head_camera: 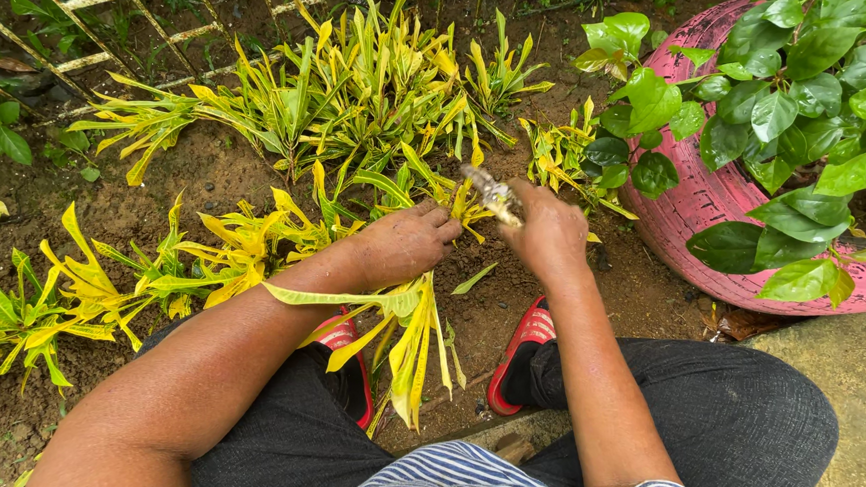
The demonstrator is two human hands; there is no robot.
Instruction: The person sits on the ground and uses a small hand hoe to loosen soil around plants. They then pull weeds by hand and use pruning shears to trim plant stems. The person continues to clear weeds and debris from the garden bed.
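Left arm: I am stretching it forward from the lower left, bare, with the elbow a little bent.
Left wrist: I am keeping it nearly straight, the back of it facing up.
Left hand: I am holding it palm down, the fingers curling downward and pressing together; what is under the palm, I cannot tell.
Right arm: I am reaching it forward from the lower right, the forearm going almost straight up in the view.
Right wrist: I am bending it slightly inward.
Right hand: I am closing it into a fist, knuckles up, thumb side turning toward my left hand.
Distance: my two hands are staying near, not touching.
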